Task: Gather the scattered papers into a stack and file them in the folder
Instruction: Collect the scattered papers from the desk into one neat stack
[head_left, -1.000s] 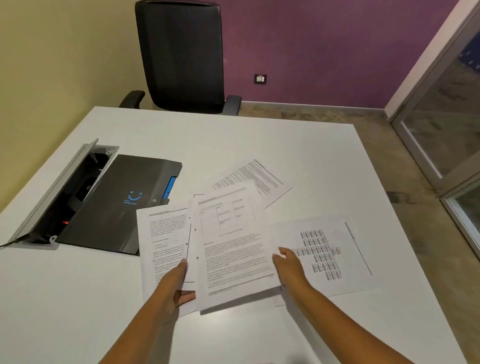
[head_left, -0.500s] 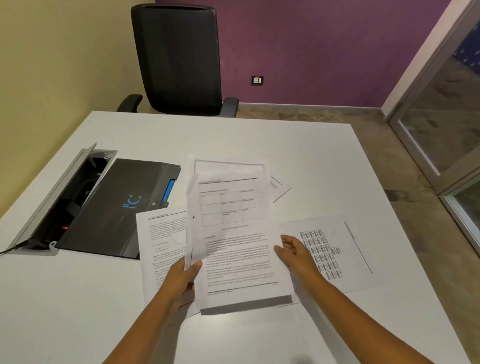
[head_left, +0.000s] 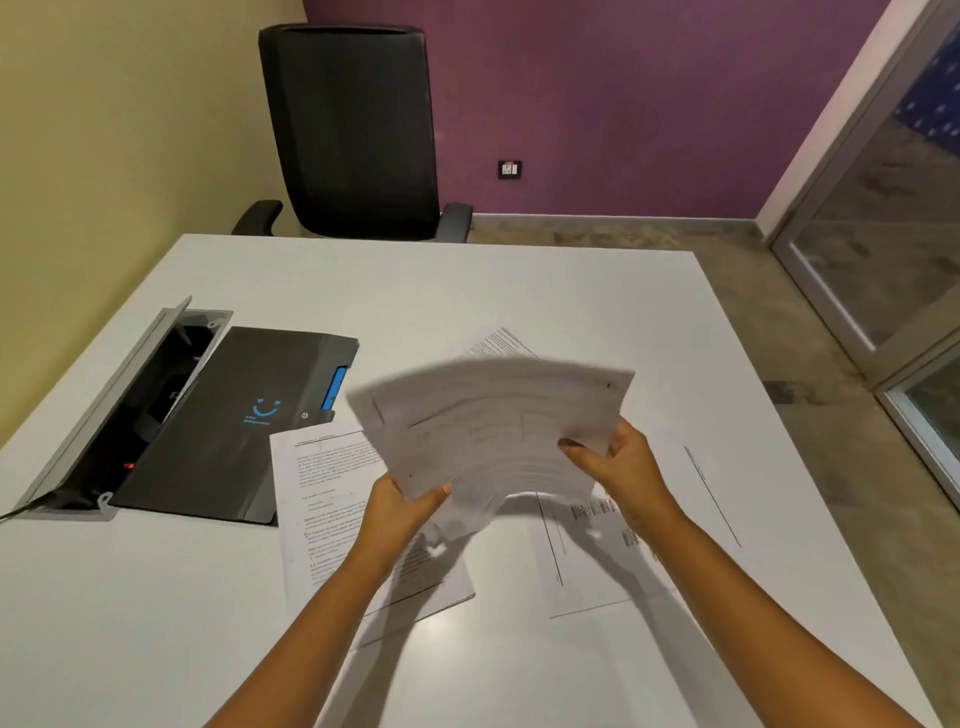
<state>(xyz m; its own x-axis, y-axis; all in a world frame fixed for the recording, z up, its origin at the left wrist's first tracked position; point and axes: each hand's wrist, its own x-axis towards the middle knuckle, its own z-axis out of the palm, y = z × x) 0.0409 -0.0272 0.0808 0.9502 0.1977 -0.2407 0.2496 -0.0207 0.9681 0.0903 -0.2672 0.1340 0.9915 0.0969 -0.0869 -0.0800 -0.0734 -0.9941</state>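
Observation:
A small stack of printed papers (head_left: 493, 421) is lifted off the table, turned sideways and blurred. My left hand (head_left: 402, 512) grips its near left corner and my right hand (head_left: 621, 462) grips its right edge. On the white table (head_left: 519, 291) lie three more sheets: a text page (head_left: 327, 493) under my left forearm, a page with small printed blocks (head_left: 597, 551) under my right forearm, and a page corner (head_left: 498, 340) showing behind the stack. The closed dark folder (head_left: 234, 421) with a blue smile mark lies to the left.
An open cable box (head_left: 130, 400) with a raised lid is set in the table left of the folder. A black office chair (head_left: 358, 130) stands at the far edge. A glass door (head_left: 883, 218) is at the right.
Both hands have raised the top sheets from the table and swung them from upright to sideways. The sheets beneath stay where they were.

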